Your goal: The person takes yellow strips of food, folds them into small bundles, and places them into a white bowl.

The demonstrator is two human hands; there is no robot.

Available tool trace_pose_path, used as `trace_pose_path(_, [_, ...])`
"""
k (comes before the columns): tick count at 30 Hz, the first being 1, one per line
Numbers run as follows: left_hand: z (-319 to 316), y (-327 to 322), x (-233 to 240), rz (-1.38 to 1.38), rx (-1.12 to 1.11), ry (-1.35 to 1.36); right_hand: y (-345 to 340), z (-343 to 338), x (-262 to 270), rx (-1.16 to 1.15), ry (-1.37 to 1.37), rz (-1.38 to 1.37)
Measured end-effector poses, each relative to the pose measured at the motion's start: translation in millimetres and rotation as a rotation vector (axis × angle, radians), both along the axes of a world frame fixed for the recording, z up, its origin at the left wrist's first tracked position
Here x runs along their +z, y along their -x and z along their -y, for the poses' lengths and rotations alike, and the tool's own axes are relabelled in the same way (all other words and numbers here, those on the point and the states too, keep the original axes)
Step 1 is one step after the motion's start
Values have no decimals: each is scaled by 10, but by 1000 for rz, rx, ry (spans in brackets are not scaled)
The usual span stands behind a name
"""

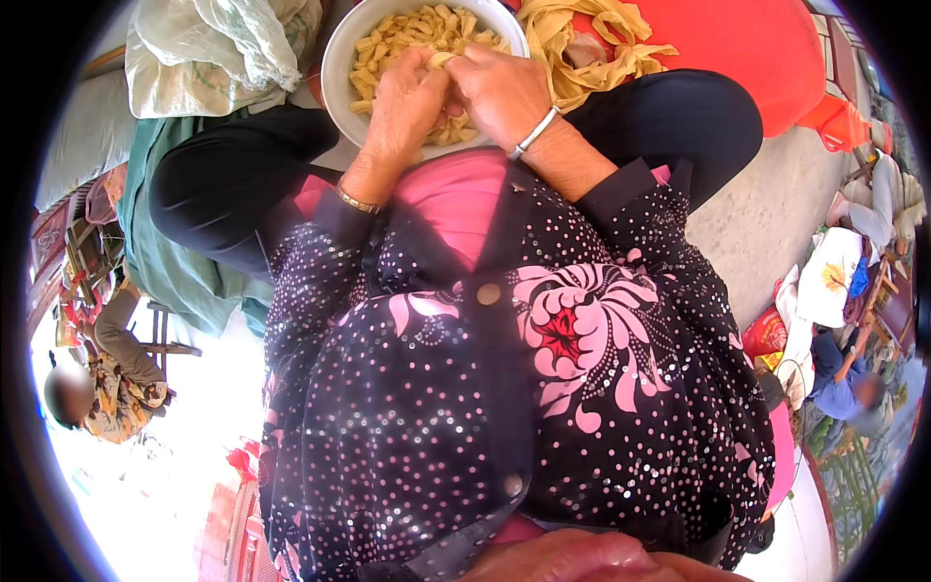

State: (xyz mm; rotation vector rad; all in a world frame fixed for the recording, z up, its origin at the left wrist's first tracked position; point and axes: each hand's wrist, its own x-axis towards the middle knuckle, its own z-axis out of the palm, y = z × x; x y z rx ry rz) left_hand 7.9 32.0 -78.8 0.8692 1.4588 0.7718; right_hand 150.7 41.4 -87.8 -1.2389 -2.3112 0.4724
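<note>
Both of my hands meet over a white bowl (333, 80) in front of me. My left hand (407, 94), with a metal watch band at its wrist, pinches one end of a short yellow strip (439, 61), which looks like bean-curd skin. On the same strip close the fingers of my right hand (505, 91), which wears a silver bangle (534, 134). Many small folded or knotted yellow pieces (385, 36) fill the bowl below. Long loose yellow strips (542, 25) lie in a heap just right of the bowl. My fingertips partly hide the held strip.
A large red surface (734, 58) lies at the upper right, near an orange-red plastic item (844, 125). White plastic sacking (189, 73) and green cloth (156, 225) are on the left. People sit farther off, one at left (131, 342) and one at right (836, 382).
</note>
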Motion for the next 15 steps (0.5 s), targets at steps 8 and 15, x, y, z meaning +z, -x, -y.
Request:
trace_pose_path(8, [67,58,-6,27,-120,-35,-149,-97,-67,79,163,-167])
trace_pose_path(15, [7,37,119,99,-176,-51,-210,-86,-151,-220,654,-1022])
